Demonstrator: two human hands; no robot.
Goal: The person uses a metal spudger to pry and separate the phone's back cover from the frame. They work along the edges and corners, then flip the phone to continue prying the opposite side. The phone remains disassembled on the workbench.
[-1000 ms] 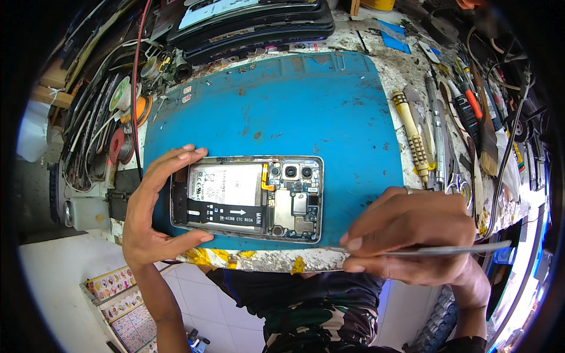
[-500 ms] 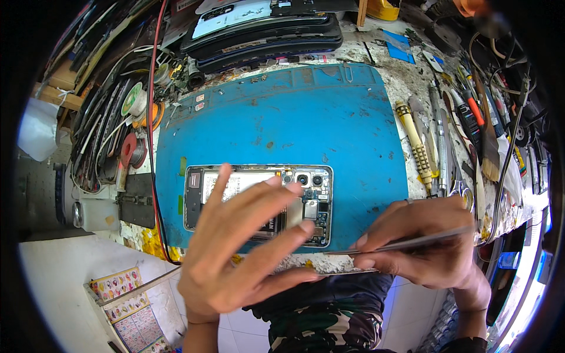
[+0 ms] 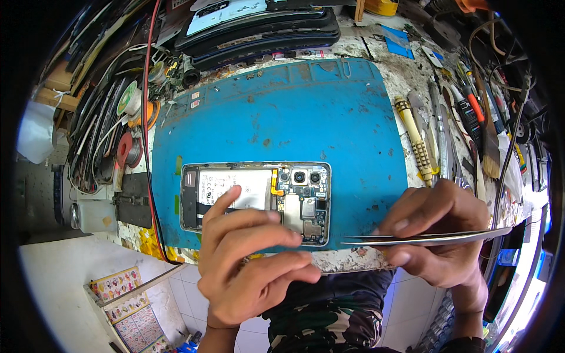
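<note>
Left hand (image 3: 244,259): fingers loosely apart, no held object visible. Right hand (image 3: 459,217): pinched on tweezers. Flat blue mat (image 3: 306,117) bears opened silver-rimmed rectangular phone (image 3: 276,203): back cover off, inner parts seemingly still fitted. Phone partly under left fingers, contact hard to tell; right hand's long slim grey metal tweezers (image 3: 465,239), tips apart, near its lower right corner. Apparently seated: white rectangular battery (image 3: 235,181), dark circuit board (image 3: 294,209), thin yellow flex strip (image 3: 275,183).

Glare lower right; mat (image 3: 235,129) brightly lit; rim black, straight edges bent.
</note>
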